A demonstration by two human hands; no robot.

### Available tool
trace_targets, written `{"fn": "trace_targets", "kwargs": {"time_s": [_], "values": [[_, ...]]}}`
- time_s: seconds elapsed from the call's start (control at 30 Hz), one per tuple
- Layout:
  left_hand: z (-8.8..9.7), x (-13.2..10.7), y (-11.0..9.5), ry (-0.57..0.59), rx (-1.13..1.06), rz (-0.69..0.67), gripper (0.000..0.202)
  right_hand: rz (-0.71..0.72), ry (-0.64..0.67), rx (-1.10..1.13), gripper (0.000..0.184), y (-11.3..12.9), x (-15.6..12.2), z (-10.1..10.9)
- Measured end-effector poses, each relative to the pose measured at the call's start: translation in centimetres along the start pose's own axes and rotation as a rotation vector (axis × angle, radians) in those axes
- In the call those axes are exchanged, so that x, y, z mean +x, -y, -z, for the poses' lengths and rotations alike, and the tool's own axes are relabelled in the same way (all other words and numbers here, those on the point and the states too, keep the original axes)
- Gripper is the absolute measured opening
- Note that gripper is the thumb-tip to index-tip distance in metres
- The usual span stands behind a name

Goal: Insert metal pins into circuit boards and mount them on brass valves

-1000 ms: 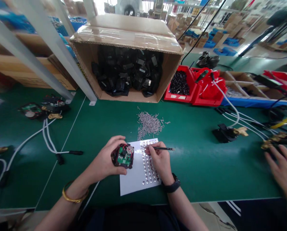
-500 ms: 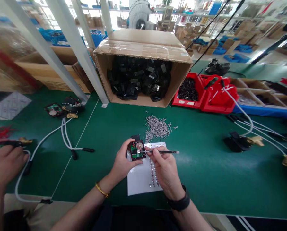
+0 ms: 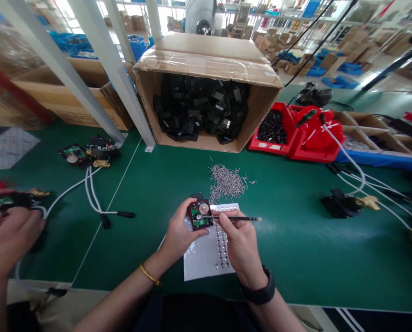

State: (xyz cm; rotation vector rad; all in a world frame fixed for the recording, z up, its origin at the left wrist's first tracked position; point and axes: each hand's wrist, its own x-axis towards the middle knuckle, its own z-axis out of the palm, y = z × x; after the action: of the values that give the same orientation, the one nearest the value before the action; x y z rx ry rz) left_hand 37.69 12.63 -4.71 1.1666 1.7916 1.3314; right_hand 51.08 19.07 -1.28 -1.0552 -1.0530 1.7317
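Observation:
In my left hand (image 3: 181, 227) is a small black housing with a green circuit board (image 3: 199, 215) inside, its open face toward me. My right hand (image 3: 238, 233) grips a thin dark pen-like tool (image 3: 238, 218), possibly tweezers. The tool's tip reaches onto the board, near a round silvery part. Beneath both hands lies a white sheet (image 3: 197, 265) carrying rows of small clear, shiny domes (image 3: 221, 251). Just beyond the housing, a pile of small screws (image 3: 226, 180) is spread on the green table (image 3: 289, 258).
A cardboard box (image 3: 206, 69) full of black housings stands behind the screws. Red bins (image 3: 271, 146) sit to its right. A black part with a brass fitting (image 3: 340, 204) and white cables lies at right. At left, a co-worker's hands (image 3: 12, 235) hold another unit.
The housing and both hands appear slightly further right, while the view itself has shifted a little. The tool's tip stays on the board. At left, the co-worker's hands have moved around their unit.

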Motion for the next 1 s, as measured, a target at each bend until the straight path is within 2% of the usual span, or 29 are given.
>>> {"fn": "trace_targets", "kwargs": {"time_s": [0.4,1.0], "values": [[0.07,0.09,-0.23,-0.003,0.028,-0.017,0.072,0.007,0.011,-0.122,0.018,0.64,0.34,-0.17],[-0.16,-0.01,0.01,0.008,0.012,-0.024,0.073,0.020,0.030,-0.109,0.013,0.94,0.31,-0.31]]}}
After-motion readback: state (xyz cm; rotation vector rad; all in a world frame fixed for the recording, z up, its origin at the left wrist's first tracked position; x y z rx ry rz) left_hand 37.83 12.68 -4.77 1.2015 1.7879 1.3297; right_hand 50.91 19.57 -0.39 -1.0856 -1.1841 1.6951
